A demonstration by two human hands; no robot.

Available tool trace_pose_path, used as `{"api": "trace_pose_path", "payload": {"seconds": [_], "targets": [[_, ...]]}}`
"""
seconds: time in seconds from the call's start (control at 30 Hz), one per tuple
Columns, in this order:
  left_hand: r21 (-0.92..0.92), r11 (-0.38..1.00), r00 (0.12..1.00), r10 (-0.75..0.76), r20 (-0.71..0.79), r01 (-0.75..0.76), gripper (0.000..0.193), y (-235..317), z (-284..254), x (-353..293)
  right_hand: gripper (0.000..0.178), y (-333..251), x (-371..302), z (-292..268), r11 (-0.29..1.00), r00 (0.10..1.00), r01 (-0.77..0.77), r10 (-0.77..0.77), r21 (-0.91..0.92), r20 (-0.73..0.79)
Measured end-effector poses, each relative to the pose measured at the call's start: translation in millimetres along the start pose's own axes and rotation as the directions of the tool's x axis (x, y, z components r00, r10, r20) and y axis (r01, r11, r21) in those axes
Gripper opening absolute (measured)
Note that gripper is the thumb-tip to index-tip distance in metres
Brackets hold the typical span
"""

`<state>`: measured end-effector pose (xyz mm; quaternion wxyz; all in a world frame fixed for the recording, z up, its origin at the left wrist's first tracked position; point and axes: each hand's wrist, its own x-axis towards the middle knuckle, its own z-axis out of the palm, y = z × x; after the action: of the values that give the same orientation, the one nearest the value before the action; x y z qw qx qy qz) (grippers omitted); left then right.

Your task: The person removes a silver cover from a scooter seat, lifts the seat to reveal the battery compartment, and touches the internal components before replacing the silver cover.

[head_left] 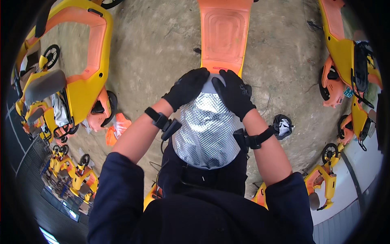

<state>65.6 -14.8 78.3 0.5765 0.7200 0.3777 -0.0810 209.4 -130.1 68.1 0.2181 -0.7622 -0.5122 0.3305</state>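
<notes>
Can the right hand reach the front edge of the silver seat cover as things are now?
Probably yes. The right hand in its black glove already rests on the front end of the silver seat cover, beside the left hand, and nothing lies between them.

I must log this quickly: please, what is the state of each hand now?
Left hand: gloved, curled over the top edge of the silver seat cover, gripping it.
Right hand: gloved, gripping the same top edge.
</notes>
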Motion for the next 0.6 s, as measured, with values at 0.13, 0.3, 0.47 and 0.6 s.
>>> {"api": "trace_pose_path", "payload": {"seconds": [0.13,0.3,0.47,0.6], "targets": [[-0.227,0.968,0.991,-0.123,-0.043,0.110,0.040,-26,12,-2,0.044,-2,2,1,0.995,0.995,-0.098,0.098,0.011,0.021],[-0.174,0.982,0.995,-0.058,0.079,0.071,0.040,-52,6,8,0.034,11,3,1,0.987,0.991,-0.082,0.065,0.141,0.118],[-0.103,0.993,0.949,-0.027,0.315,0.063,0.044,-66,-1,34,0.028,44,17,4,0.963,0.924,0.268,-0.256,-0.005,0.286],[-0.066,0.980,0.916,-0.149,0.372,0.187,0.051,-23,-15,30,0.033,28,26,-8,0.972,0.870,-0.160,0.057,0.170,0.489]]}}
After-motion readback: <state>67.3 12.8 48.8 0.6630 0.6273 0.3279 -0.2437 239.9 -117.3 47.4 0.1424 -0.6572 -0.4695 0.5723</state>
